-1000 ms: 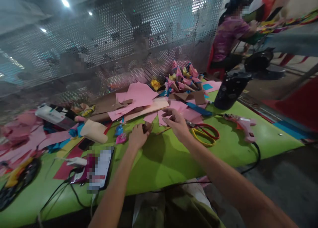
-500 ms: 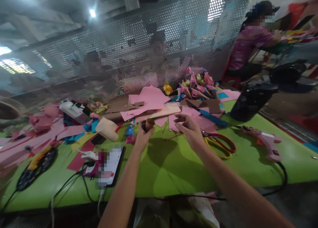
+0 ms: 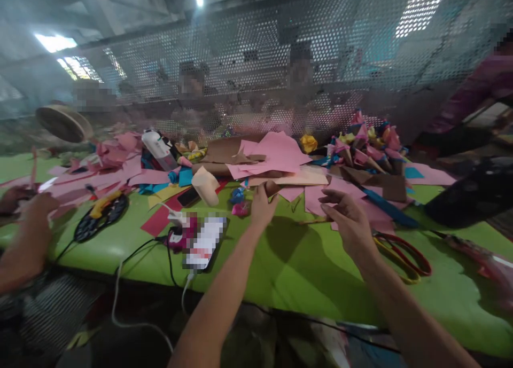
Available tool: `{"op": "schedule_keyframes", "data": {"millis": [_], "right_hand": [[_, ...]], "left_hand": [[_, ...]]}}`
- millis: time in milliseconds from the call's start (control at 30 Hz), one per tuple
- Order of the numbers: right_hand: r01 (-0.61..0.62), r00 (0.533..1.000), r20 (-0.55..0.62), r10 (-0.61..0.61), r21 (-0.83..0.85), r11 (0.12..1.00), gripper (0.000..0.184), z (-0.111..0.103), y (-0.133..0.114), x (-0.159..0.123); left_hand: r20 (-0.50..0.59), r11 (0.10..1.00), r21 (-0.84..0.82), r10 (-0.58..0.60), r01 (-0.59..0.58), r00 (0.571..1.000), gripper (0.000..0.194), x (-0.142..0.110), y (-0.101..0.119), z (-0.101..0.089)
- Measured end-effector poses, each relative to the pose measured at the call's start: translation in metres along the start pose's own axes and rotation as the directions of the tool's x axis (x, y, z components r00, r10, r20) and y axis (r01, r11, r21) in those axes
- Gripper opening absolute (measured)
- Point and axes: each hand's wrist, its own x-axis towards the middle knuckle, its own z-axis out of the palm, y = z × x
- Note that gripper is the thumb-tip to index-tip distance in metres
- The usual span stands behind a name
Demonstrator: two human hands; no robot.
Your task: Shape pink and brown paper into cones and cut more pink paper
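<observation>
Head view: brown piece (image 3: 271, 187) looks rounded; partly hidden.

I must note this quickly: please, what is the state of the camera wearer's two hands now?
Left hand: closed around a small brown piece.
Right hand: open, nothing visible in it.

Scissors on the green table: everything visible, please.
The scissors have two loop handles, one red, one yellow, plastic-looking. They lie on the green table, loops toward the picture's lower right, just right of the person's right hand, not gripped. The blades are mostly hidden by that hand, so their opening, and any contact with the wrist, can't be told.
</observation>
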Motion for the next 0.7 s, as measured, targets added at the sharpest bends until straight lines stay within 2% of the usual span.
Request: {"op": "schedule_keyframes", "data": {"millis": [167, 267, 300, 400, 500, 600, 700], "right_hand": [[-0.026, 0.999, -0.041, 0.025, -0.008, 1.000, 0.043, 0.000, 0.000, 0.002], [-0.012, 0.999, -0.034, 0.011, -0.014, 1.000, 0.041, 0.000, 0.001, 0.002], [-0.006, 0.999, -0.032, 0.005, -0.018, 1.000, 0.041, -0.001, 0.002, 0.002], [0.010, 1.000, -0.027, -0.010, -0.029, 1.000, 0.040, -0.001, 0.004, 0.003], [0.028, 0.999, -0.018, -0.029, -0.043, 0.999, 0.040, -0.001, 0.004, 0.002], [0.045, 0.999, -0.011, -0.045, -0.048, 0.998, 0.038, -0.001, 0.002, 0.002], [0.046, 0.999, 0.001, -0.046, -0.061, 0.997, 0.037, 0.000, 0.000, 0.002]], "left_hand": [[0.054, 0.973, 0.218, 0.062, -0.072, 0.997, 0.059, -0.005, 0.007, -0.005], [0.064, 0.935, 0.318, 0.146, -0.158, 0.987, 0.044, -0.009, 0.013, -0.025], [0.049, 0.918, 0.367, 0.141, -0.149, 0.989, 0.038, -0.010, 0.015, -0.034], [0.007, 0.840, 0.543, -0.024, 0.016, 1.000, 0.032, -0.011, 0.019, -0.062], [0.074, 0.750, 0.656, -0.174, 0.084, 0.982, 0.036, -0.010, 0.015, -0.082], [0.157, 0.733, 0.678, -0.218, 0.055, 0.963, 0.041, -0.007, 0.003, -0.089], [0.182, 0.757, 0.654, -0.180, 0.018, 0.967, 0.041, -0.004, -0.011, -0.086]]}}
